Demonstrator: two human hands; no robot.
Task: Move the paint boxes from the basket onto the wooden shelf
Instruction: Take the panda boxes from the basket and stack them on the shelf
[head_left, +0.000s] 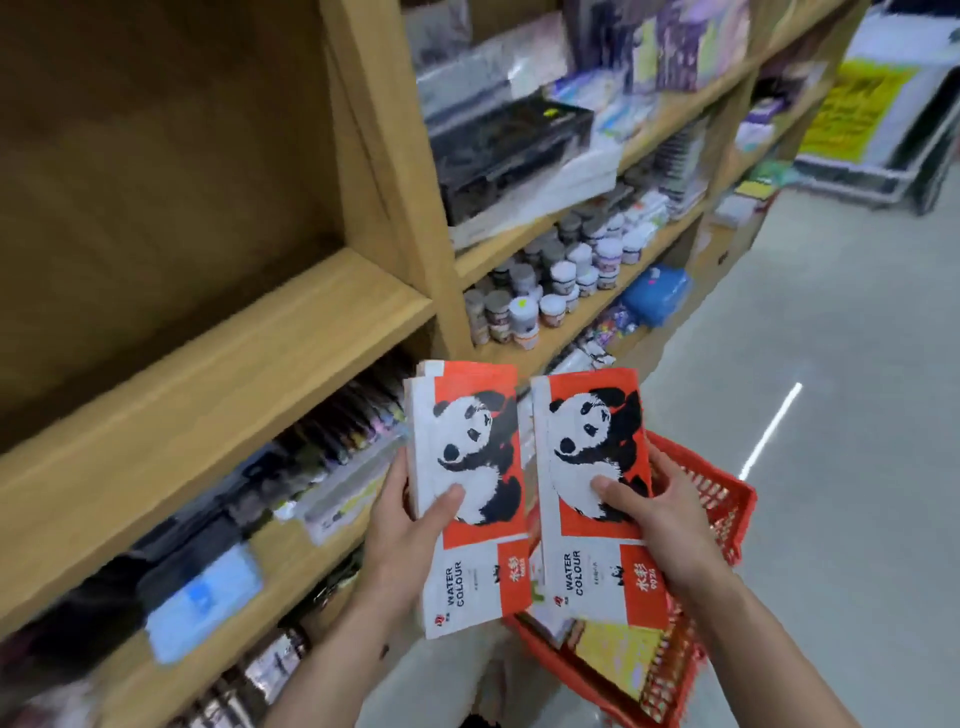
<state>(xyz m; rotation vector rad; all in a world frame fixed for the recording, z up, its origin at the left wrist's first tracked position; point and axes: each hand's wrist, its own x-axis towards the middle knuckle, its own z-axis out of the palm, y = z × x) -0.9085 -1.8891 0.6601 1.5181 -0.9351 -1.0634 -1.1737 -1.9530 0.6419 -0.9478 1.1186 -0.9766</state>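
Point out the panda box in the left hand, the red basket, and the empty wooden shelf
Left panda box (470, 467): head view, on the panda picture.
Red basket (722, 499): head view, on its far mesh wall.
Empty wooden shelf (218, 358): head view, on the board's front edge.

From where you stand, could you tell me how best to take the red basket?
Take the red basket by its top rim on the far right side, coming from above. The mesh walls are open there, while the paint boxes and both hands cover the near side. No handle shows.

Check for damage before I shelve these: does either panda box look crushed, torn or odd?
Nothing stands out. The box in the left hand and the box in the right hand both look flat and intact, above the red basket.
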